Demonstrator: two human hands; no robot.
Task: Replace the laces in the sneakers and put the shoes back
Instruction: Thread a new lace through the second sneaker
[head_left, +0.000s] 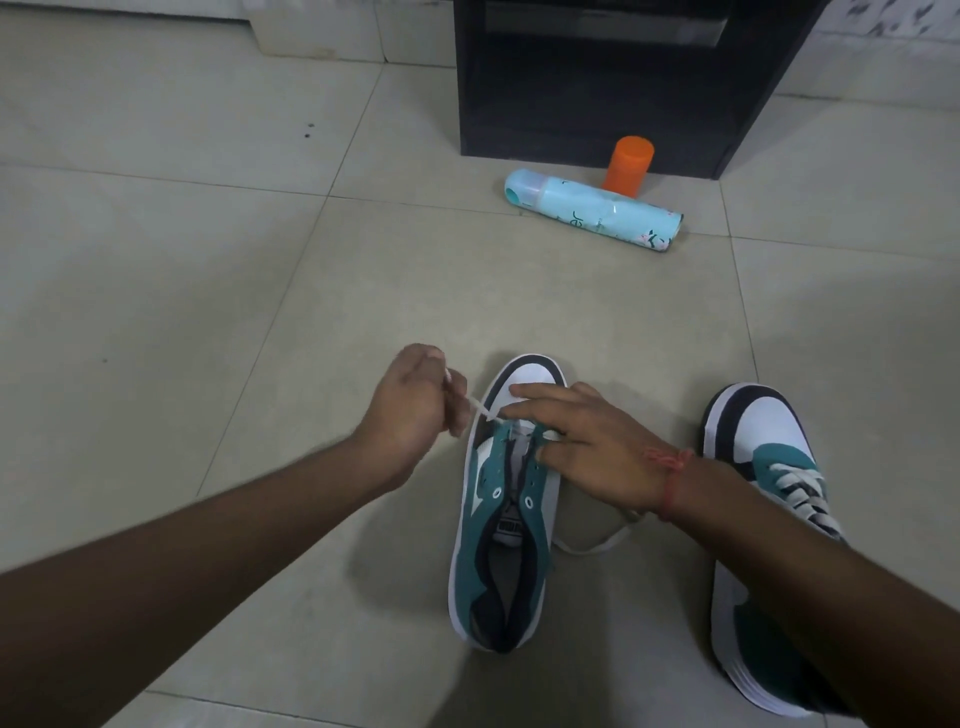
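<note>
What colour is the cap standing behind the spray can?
Orange cap, behind the spray can; head view.

Down on the floor (208, 260), lower centre of the frame, sits one sneaker (501, 519), toe pointing up the frame. The left hand (410, 415) is just left of its toe end, pinching a lace (480, 408) that runs to the eyelets; the right hand (582, 447) lies across the shoe's front. At the lower right stands the second sneaker (763, 447), partly under the right forearm. Upper centre: a cabinet (597, 78), a cap (627, 163) standing before it, and a spray can (592, 210) lying just in front.
</note>
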